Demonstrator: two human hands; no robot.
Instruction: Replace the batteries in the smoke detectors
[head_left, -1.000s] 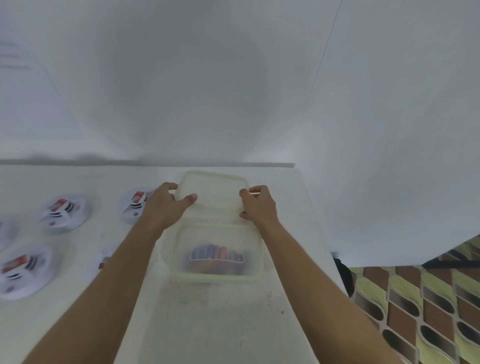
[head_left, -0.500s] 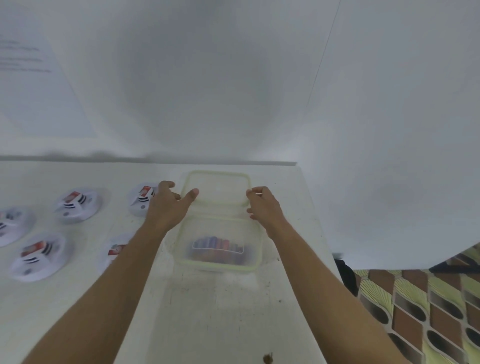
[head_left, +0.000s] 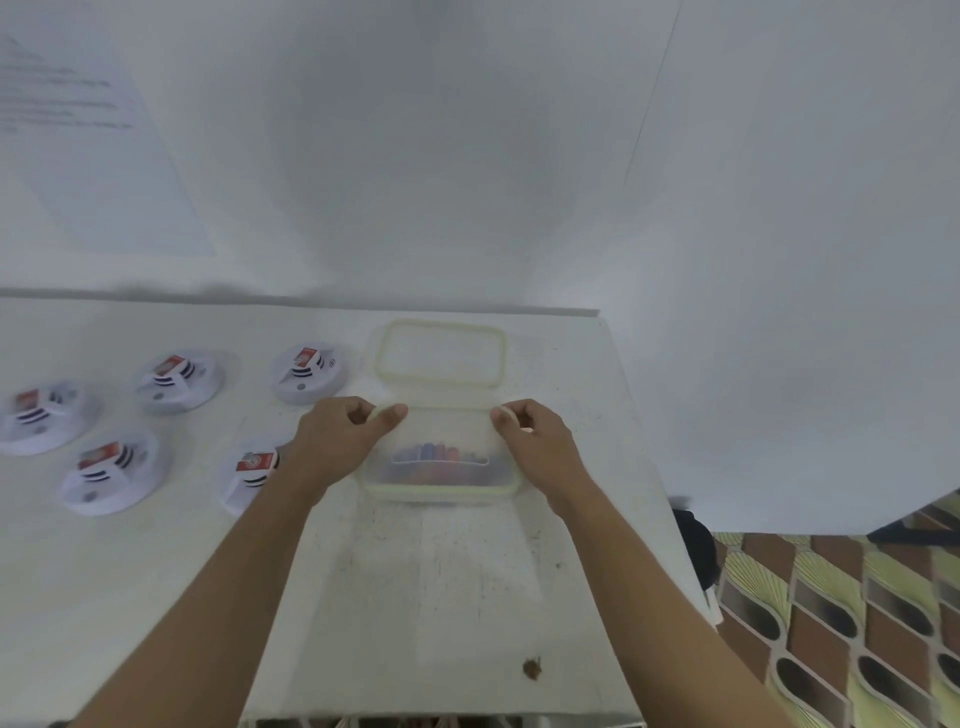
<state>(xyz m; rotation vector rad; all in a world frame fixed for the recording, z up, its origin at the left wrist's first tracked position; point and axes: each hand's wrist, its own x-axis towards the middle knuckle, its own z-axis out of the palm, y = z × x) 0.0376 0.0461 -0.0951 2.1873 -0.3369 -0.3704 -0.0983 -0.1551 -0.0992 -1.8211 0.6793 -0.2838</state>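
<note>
A clear plastic container (head_left: 439, 491) with a pale green rim stands on the white table; several coloured batteries (head_left: 439, 457) show through its wall. Its clear lid (head_left: 441, 356) is off the box and lies tilted behind it. My left hand (head_left: 337, 441) pinches the lid's near left corner and my right hand (head_left: 537, 439) pinches the near right corner. Several white round smoke detectors lie to the left, backs up with red labels: one (head_left: 306, 371) beside the lid, one (head_left: 249, 475) partly behind my left forearm, others (head_left: 179, 379) (head_left: 109, 467) farther left.
The white table (head_left: 415, 597) ends at its right edge near the container, with patterned floor (head_left: 857, 623) below. A white wall stands close behind, with a paper sheet (head_left: 88, 156) on it. A brown spot (head_left: 531, 667) marks the table's front. A dark object (head_left: 693, 540) sits beside the table's right edge.
The lid has gone from raised over the box to lying farther back and lower behind it. Both hands have curled onto its near corners. The view has shifted left, showing more detectors.
</note>
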